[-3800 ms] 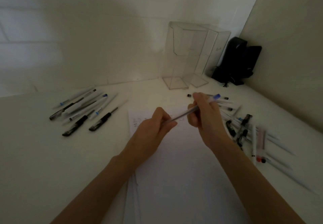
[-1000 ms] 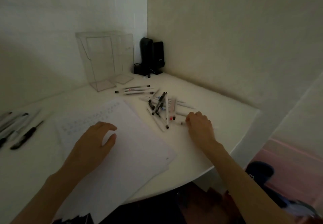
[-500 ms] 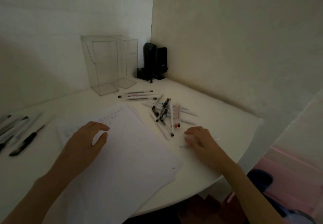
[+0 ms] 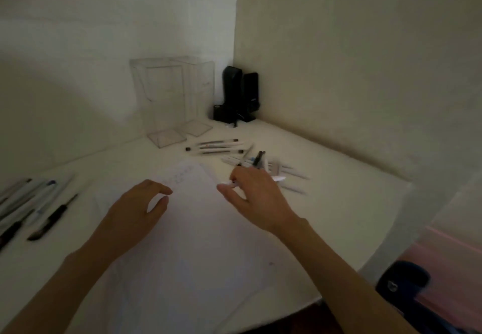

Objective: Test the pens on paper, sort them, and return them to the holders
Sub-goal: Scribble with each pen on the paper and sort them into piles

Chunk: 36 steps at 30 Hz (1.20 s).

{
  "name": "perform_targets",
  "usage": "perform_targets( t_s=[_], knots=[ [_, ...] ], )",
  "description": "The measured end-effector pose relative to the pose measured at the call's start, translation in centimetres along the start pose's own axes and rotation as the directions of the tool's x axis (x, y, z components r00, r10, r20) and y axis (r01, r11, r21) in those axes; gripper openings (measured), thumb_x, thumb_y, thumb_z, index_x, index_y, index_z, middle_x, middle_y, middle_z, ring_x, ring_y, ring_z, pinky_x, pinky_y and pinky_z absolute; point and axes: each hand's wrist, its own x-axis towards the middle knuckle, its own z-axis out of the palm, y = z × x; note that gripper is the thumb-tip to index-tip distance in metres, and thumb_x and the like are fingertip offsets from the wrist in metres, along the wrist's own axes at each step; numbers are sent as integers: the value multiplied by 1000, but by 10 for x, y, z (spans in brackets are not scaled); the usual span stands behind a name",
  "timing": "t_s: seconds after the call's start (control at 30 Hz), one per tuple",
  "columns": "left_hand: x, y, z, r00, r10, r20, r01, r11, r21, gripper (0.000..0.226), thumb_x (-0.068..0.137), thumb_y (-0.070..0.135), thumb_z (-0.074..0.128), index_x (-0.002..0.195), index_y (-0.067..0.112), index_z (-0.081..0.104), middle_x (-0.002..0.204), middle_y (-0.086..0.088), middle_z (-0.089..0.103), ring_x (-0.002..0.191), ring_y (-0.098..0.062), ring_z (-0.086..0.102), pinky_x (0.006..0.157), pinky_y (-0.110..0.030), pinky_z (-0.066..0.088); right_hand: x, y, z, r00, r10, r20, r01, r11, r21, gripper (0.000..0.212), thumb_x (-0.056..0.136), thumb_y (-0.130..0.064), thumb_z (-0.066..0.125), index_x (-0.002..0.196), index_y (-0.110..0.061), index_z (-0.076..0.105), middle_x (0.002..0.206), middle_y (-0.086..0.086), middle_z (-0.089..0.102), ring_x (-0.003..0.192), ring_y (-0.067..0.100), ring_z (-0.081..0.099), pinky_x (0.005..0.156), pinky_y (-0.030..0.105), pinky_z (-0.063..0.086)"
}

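Nearest you: a stack of white paper [image 4: 198, 242], flat and matte, its near edges cut off by the frame. Faint small marks sat near its far corner, too blurred to read.

Your left hand [image 4: 133, 211] was over the paper, fingers loosely curved, holding nothing. Your right hand [image 4: 257, 198] was at the sheet's far right edge, fingers curled round a slim white pen [image 4: 278, 178]. Only the pen's two ends showed past the fingers.

Far left: a row of pens [image 4: 47, 216] with mixed white and black barrels, smeared by blur and cropped at the frame edge.

Just beyond your right hand: a loose heap of pens [image 4: 284, 168] crossing one another, partly hidden by your fingers.

Further back: three pens [image 4: 216, 146] lay side by side, just in front of the holders [image 4: 167, 99]. These were two clear, square-based upright boxes standing side by side at the wall, their edges barely traceable. Every pen in view lay out on the desk [image 4: 339, 203], which was white and smooth, with a curved right edge.

Corner: a glossy black object [image 4: 237, 93] in two upright parts, not identifiable.

Below the desk edge at right: a dark blue shape [image 4: 401, 281], unclear.
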Motion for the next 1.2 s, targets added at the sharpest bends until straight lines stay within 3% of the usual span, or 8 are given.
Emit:
perform_targets(
  t_s=[0.27,0.4,0.5,0.63,0.77,0.9,1.03,1.2],
  knots=[
    [-12,-34,-10,991,-131,-3,131,989,62,18,92,20,51,105,14,62,111,-2,58,103,-20,54,82,-23,34,59,-38,56,997,-80,-7,79,960,269,26,88,-41,47,75,-18,46,64,-9,40,61,9,37,60,24,24],
    [-4,-39,-4,983,-184,28,179,976,122,73,75,64,22,119,17,57,127,-1,51,114,-20,50,91,-27,36,82,-35,60,995,86,-53,-42,829,558,18,90,-22,58,105,-12,55,76,-9,50,66,-2,49,61,7,37],
    [10,-32,13,954,-285,97,243,920,309,115,53,89,-2,141,21,30,152,-2,22,138,-18,21,111,-34,16,103,-31,61,960,272,-69,-141,682,718,27,91,-26,36,95,-12,59,83,1,61,71,7,56,67,22,46],
    [26,-35,33,909,-344,234,248,899,361,102,67,86,13,147,23,4,156,0,-4,142,-16,-4,114,-39,-1,115,-20,67,929,359,93,-306,597,742,51,100,-38,37,80,-1,67,61,12,65,54,17,58,51,24,45],
    [32,-54,29,920,-235,314,113,925,362,115,50,90,-5,147,28,3,156,5,-3,142,-10,-4,113,-34,-3,110,-9,84,909,367,197,-397,623,674,18,86,-25,66,79,-10,61,64,5,64,53,6,57,52,20,46],
    [32,-56,28,930,-201,308,86,934,348,123,43,92,-14,147,29,5,156,6,-2,142,-9,-4,113,-34,-2,93,-4,100,876,386,289,-461,491,739,10,91,-11,56,87,-3,58,68,9,67,59,12,61,59,28,48],
    [32,-51,27,942,-188,278,80,931,357,125,41,92,-16,145,28,16,155,7,4,141,-9,0,113,-34,-3,88,-6,103,911,332,247,-410,651,638,23,84,-19,68,74,-4,54,65,2,59,52,-1,48,50,11,38],
    [30,-46,27,966,-57,252,-19,957,289,90,66,73,7,138,27,35,150,4,25,136,-11,24,112,-30,14,94,-6,107,917,320,238,-399,734,550,32,76,-3,61,59,-12,35,50,-5,29,41,3,29,40,12,25]
  ],
)
